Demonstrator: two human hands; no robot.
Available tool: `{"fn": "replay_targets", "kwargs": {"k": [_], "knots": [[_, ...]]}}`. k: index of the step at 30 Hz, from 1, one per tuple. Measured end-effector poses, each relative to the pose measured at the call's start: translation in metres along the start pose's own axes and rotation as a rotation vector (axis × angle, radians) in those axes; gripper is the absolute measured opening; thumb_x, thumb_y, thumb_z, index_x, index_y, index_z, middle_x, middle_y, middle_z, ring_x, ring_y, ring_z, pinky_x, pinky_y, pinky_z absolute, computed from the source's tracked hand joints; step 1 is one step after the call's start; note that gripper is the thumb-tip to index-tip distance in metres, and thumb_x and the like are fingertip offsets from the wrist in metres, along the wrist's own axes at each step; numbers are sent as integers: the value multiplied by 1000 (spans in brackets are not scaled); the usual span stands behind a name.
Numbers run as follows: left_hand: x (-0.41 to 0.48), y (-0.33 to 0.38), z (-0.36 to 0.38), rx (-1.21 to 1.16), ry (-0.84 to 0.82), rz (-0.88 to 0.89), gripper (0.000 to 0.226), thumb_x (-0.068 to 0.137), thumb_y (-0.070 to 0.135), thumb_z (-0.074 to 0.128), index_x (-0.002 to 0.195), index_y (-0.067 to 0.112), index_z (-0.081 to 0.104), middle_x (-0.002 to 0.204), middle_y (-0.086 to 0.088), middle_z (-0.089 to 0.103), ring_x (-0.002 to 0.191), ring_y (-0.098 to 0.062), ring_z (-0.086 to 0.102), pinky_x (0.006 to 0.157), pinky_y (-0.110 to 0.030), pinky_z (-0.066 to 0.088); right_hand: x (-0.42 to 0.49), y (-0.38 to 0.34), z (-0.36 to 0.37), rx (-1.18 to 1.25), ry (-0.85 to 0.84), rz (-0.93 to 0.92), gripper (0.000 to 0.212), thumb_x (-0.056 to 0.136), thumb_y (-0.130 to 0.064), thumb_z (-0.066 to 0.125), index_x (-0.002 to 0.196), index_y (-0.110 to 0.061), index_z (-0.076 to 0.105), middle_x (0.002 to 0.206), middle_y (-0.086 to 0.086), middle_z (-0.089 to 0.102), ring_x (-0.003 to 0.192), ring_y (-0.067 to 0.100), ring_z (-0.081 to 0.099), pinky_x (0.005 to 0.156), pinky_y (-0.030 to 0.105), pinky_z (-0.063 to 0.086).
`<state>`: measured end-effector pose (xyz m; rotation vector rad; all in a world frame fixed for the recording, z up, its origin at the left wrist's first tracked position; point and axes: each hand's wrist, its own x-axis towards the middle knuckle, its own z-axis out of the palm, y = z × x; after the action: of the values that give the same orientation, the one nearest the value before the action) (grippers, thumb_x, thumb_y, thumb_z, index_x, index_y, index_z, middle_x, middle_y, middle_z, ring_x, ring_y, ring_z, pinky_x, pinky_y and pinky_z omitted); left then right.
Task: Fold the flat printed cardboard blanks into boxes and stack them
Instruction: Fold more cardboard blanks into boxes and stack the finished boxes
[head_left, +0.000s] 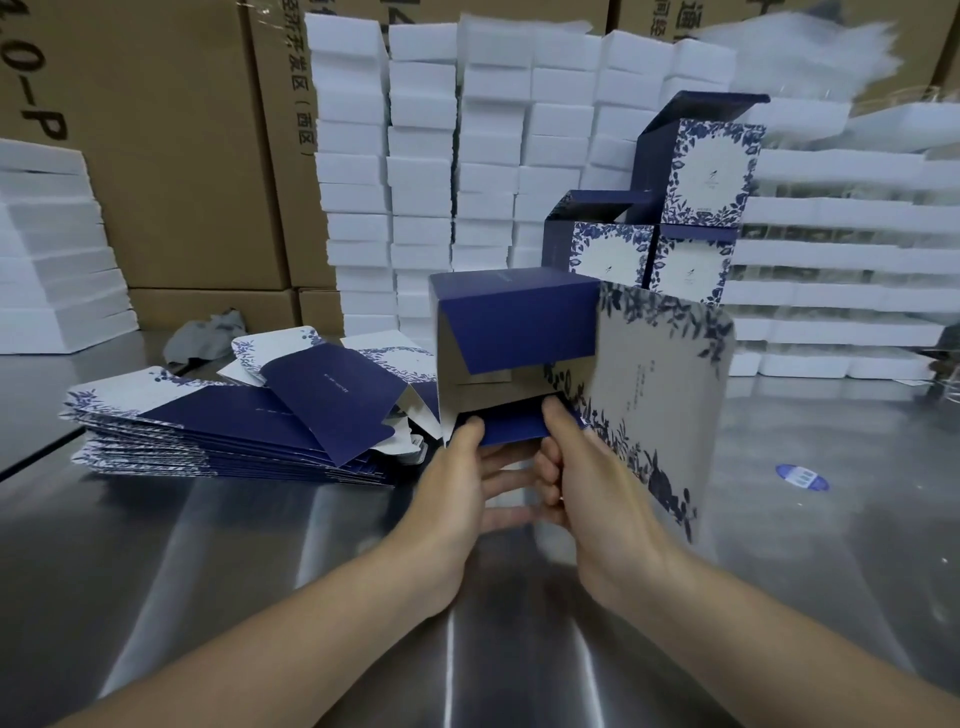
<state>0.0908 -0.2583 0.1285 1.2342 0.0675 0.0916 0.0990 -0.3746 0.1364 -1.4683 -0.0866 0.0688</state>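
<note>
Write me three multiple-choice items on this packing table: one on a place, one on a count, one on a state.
1. The pile of flat blanks lies on the table
A. at its left side
B. at its right side
C. at its near edge, centre

2. How many finished boxes show at the back?
A. one
B. three
C. six

3. The box held by the left hand and right hand is
A. flat
B. partly folded
C. closed and stacked

A: the pile sits left of both arms.
B: two stand below, one on top.
B: its sides stand up while its flaps hang open.
</note>
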Motion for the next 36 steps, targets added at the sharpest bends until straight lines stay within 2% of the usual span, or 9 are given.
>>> {"fn": "replay_targets", "kwargs": {"k": [4,9,15,18,21,24,28,32,36], "knots": [[0,-1,1,21,-2,16,49,114,41,30,114,22,75,105,-2,82,94,-20,80,65,-37,66,0,-1,-3,51,32,2,49,111,-43,43,67,-24,33,59,-5,31,53,10,29,55,24,34],[-1,0,0,19,-4,77,55,114,30,24,104,24,78,101,-3,83,95,-17,80,69,-37,67,1,-1,-2,34,50,-48,47,108,-40,48,67,-24,30,61,-3,28,52,9,26,63,33,28],[-2,2,-2,42,-24,37,50,114,47,29,120,25,73,107,0,82,99,-18,80,70,-37,65,3,-1,-5,43,118,-67,51,106,-39,53,61,-24,32,58,-5,33,47,6,33,69,30,33],[-4,1,1,66,-67,7,45,112,47,36,119,28,76,112,2,81,101,-16,79,77,-44,65,3,-2,-3,63,116,-167,52,106,-20,51,56,-22,36,55,-2,33,43,6,31,53,23,35],[-5,2,2,40,-62,17,44,114,35,35,121,19,75,115,0,81,104,-19,78,83,-50,66,1,1,-2,11,67,-159,55,108,-33,49,56,-22,34,56,-3,32,47,8,31,57,25,36],[-5,4,1,75,-88,27,49,113,35,37,99,11,78,95,-6,79,93,-23,77,79,-45,66,1,2,-2,-79,-6,-159,57,106,-46,50,55,-24,39,58,0,40,53,12,36,65,32,37],[-8,-1,6,191,-105,30,64,111,46,38,52,26,54,56,1,48,58,-13,57,77,-35,57,-2,6,5,-107,-49,-148,60,107,-45,48,52,-22,46,55,1,49,50,13,41,60,31,40],[-6,-3,7,242,-90,85,65,111,44,38,49,27,49,55,-2,49,57,-14,55,64,-26,58,-4,5,6,-131,-52,-155,57,106,-45,51,57,-17,47,54,3,45,51,14,40,63,35,41],[-5,-1,3,174,-112,40,59,109,51,37,62,23,58,59,-3,52,59,-16,58,63,-28,60,-8,-3,11,-55,-80,-116,51,109,-38,51,64,-13,44,54,1,43,47,10,37,52,21,38]]}}
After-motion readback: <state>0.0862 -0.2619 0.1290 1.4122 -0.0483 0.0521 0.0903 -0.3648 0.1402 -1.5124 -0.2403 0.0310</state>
